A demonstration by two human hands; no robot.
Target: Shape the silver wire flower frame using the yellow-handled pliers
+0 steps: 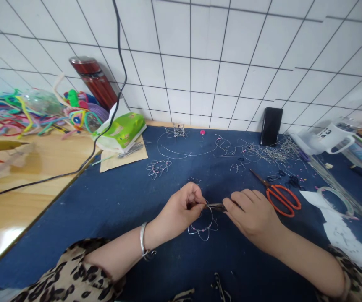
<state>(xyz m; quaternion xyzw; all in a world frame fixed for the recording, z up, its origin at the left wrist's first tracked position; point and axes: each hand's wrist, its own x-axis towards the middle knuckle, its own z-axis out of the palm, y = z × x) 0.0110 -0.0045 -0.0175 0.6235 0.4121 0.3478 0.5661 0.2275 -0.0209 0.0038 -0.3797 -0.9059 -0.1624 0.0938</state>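
My left hand (184, 205) pinches the top of a thin silver wire ring (211, 218). Looped wire petals and small pink beads run along the ring's lower side, which hangs just over the dark blue mat. My right hand (252, 214) is closed around a pair of pliers (217, 207), whose handles are mostly hidden in the palm. The narrow jaws point left and meet the wire at my left fingertips; whether they grip it cannot be made out. Beyond my left hand lies a beaded wire flower (158, 168), flat on the mat.
Orange-handled scissors (283, 199) lie right of my right hand. Tangled wire (272, 152) spreads before a black phone (271, 126) leaning on the tiled wall. A white mug (335, 136) stands far right. At left are a green tissue pack (121, 132), a red thermos (95, 82) and a black cable (121, 54).
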